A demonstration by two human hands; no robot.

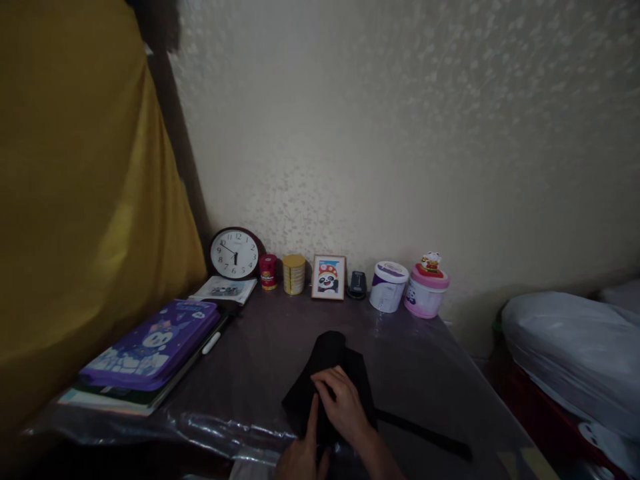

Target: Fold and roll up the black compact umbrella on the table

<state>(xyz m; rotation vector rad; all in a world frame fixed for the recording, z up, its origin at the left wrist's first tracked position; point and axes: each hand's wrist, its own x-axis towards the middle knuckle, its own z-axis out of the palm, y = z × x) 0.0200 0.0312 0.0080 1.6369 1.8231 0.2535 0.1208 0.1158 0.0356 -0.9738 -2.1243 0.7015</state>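
Observation:
A black cloth [327,373] with a black strap trailing to the right lies on the dark, plastic-covered table [260,360]. My right hand [344,407] rests on top of the cloth, fingers curled and pressing into the fabric. My left hand [303,450] comes in from the bottom edge, its forefinger stretched out along the cloth's near left side. Only part of that hand shows.
Along the wall stand a round clock [235,253], a red tin [268,271], a gold tin [294,274], a framed panda picture [329,277], a white tub [389,286] and a pink tub [426,291]. A purple case [153,345] lies on books at left. A yellow curtain [75,220] hangs left; bedding [575,353] lies right.

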